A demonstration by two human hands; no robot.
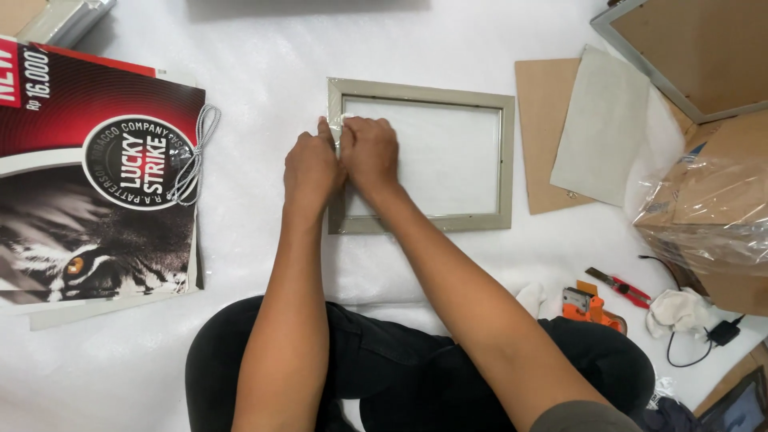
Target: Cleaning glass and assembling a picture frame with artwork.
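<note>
A grey-beige picture frame point(480, 100) lies flat on the white padded sheet in front of me, its opening showing white. Both hands meet at the frame's upper left corner. My left hand point(310, 168) presses on the frame's left edge. My right hand point(370, 152) sits just inside the corner, fingers pinching a thin clear plastic film point(336, 120) that crinkles over that corner. My forearms reach out from my crossed legs in dark trousers.
A stack of large red and black posters point(96, 176) with a grey cord lies at left. At right are a brown backing board point(544, 120), a grey sheet point(600, 124), another frame point(688, 56), a plastic-wrapped cardboard box point(712, 200), a red cutter point(618, 286), an orange tool point(588, 306) and a white cloth point(678, 310).
</note>
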